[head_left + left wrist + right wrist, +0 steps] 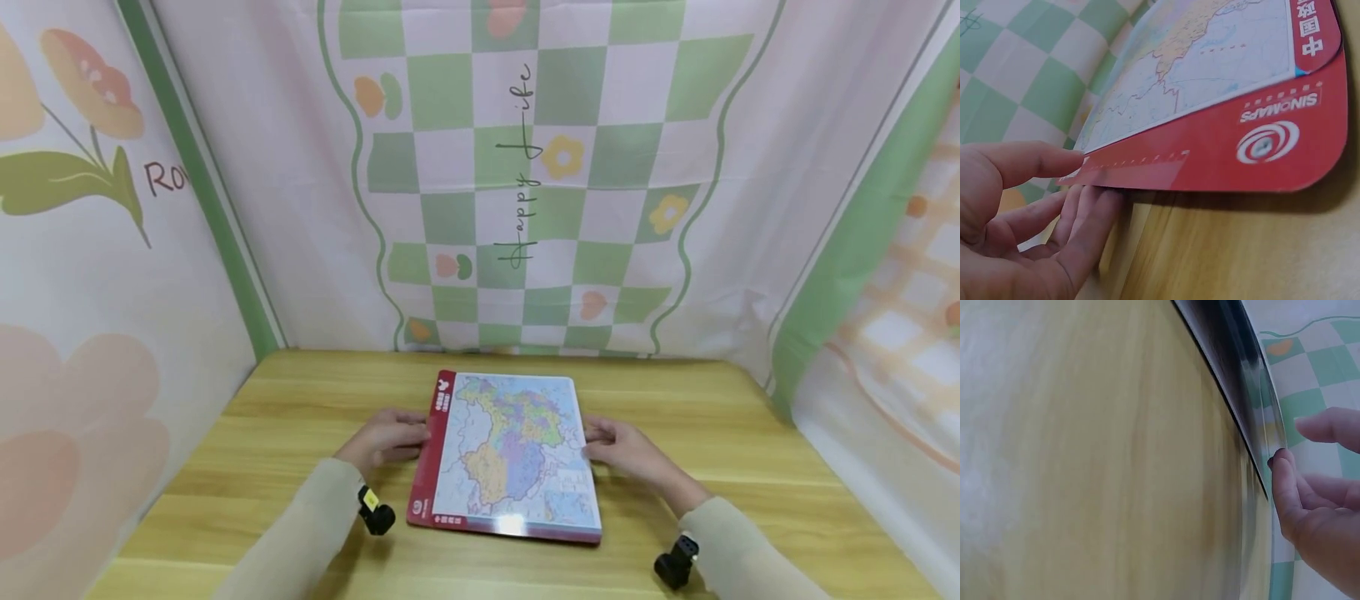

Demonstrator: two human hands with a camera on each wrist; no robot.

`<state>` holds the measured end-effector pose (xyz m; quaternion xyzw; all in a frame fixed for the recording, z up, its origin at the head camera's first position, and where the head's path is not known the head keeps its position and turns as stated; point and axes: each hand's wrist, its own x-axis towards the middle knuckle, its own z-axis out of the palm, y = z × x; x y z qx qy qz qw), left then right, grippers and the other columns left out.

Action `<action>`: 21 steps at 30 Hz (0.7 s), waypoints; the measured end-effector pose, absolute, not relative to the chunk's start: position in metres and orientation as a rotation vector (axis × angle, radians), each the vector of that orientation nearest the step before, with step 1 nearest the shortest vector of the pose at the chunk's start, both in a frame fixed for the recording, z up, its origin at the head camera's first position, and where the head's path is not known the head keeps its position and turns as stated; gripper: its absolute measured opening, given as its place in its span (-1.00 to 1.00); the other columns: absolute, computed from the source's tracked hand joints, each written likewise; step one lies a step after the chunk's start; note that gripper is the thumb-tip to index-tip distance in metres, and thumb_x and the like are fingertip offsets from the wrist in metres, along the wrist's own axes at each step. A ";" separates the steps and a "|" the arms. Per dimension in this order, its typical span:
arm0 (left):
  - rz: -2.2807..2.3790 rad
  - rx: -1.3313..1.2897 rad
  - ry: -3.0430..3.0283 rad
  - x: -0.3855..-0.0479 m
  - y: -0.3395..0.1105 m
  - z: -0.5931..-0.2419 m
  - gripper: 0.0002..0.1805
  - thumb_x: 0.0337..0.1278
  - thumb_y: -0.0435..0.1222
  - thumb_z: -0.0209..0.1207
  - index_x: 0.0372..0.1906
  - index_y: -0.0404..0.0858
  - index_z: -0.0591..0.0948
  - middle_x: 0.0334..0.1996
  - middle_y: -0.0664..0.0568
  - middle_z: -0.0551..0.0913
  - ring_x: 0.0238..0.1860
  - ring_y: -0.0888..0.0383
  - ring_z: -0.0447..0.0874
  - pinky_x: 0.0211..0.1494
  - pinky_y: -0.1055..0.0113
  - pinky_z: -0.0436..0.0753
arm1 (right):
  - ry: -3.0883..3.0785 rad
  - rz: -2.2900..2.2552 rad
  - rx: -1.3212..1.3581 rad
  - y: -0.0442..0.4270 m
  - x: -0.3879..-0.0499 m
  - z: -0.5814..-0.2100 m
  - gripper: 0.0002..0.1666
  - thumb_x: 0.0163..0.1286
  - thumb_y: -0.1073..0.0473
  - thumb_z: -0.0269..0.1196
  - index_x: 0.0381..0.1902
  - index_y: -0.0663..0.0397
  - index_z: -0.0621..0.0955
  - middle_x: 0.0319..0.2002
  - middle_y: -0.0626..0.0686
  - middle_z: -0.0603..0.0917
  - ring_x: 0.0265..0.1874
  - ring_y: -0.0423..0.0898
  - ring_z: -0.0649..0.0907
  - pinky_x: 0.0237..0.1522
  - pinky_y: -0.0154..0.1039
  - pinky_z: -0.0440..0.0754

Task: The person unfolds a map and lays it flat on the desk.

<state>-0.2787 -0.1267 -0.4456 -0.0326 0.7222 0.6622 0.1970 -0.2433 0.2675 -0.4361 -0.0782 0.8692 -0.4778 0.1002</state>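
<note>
A map board with a red left border lies on the wooden table, its coloured map face up. In the left wrist view, the red border bears a white swirl logo and the word SINOMAPS. My left hand pinches the board's left edge, thumb on top and fingers beneath. At the opposite edge is my right hand. Its fingertips touch the edge in the right wrist view, while the thumb stands slightly apart. There, the board's dark side shows two edges with a gap between them.
Wooden table surrounds the board. Behind it hangs a green-and-white checkered curtain reading "Happy Life". More printed fabric stands at the left, with a similar panel at the right. Each wrist wears a small black camera.
</note>
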 end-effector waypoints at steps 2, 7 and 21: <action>1.862 -0.096 2.016 -0.279 -0.125 -0.446 -0.42 0.23 -0.42 0.29 0.30 -0.54 0.42 0.12 -0.32 0.59 0.04 -0.11 0.67 0.11 0.11 0.67 | 2.556 -1.420 -0.252 0.268 -0.242 -0.437 -0.19 0.39 0.21 0.30 0.44 0.46 0.25 0.14 0.31 0.59 0.05 0.14 0.61 0.02 -0.03 0.66; 1.836 -0.082 2.041 -0.279 -0.123 -0.445 -0.42 0.20 -0.43 0.31 0.28 -0.55 0.44 0.11 -0.32 0.60 0.06 -0.13 0.67 0.11 0.09 0.67 | 2.520 -1.447 -0.268 0.268 -0.242 -0.439 -0.17 0.39 0.18 0.32 0.47 0.38 0.25 0.16 0.32 0.50 0.12 0.24 0.57 0.06 0.03 0.65; 1.775 -0.015 2.084 -0.279 -0.126 -0.447 -0.44 0.25 -0.39 0.29 0.30 -0.50 0.46 0.11 -0.25 0.63 0.11 -0.14 0.64 0.17 0.06 0.63 | 2.411 -1.568 -0.204 0.267 -0.245 -0.433 -0.15 0.43 0.17 0.30 0.47 0.47 0.18 -0.01 0.19 0.57 -0.07 0.01 0.63 0.07 -0.08 0.66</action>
